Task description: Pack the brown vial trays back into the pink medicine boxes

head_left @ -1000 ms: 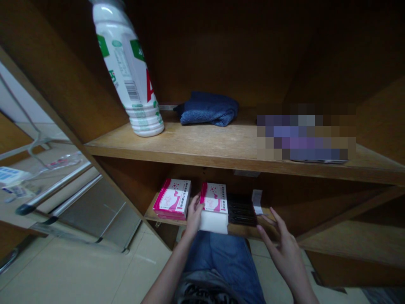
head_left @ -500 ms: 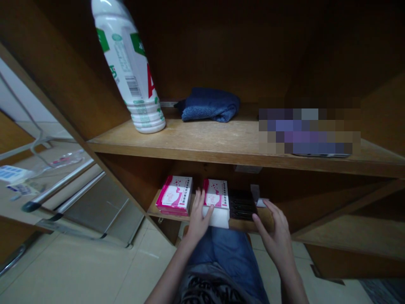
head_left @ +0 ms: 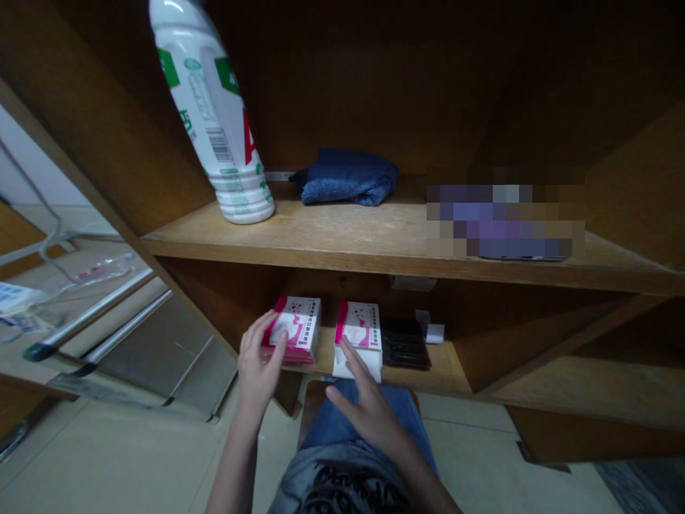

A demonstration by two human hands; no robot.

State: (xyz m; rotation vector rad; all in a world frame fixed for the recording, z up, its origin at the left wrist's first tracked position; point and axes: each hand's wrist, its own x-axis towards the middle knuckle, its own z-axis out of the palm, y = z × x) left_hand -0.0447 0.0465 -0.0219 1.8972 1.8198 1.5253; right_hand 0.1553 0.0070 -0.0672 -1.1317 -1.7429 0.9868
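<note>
On the lower shelf stand two pink-and-white medicine boxes. My left hand (head_left: pixel 260 360) is at the near left side of the left medicine box (head_left: pixel 297 325), thumb and fingers apart; whether it touches the box I cannot tell. The right medicine box (head_left: pixel 359 325) has a white flap (head_left: pixel 358 363) sticking out toward me. In front of that box hovers my right hand (head_left: pixel 364 403), its fingers stretched out and nothing in them. Dark brown flat packets (head_left: pixel 405 344) lie just right of this box.
A small white box (head_left: pixel 434 333) sits behind the packets. The upper shelf (head_left: pixel 332 239) bears a white bottle (head_left: pixel 217 128), a folded blue cloth (head_left: pixel 350 177) and a pixelated flat object (head_left: pixel 503 221). At left stands a metal-framed rack (head_left: pixel 101 343).
My left hand has moved left, from the right medicine box to the left one. My right hand has swung left from beside the dark packets to the front of the right box.
</note>
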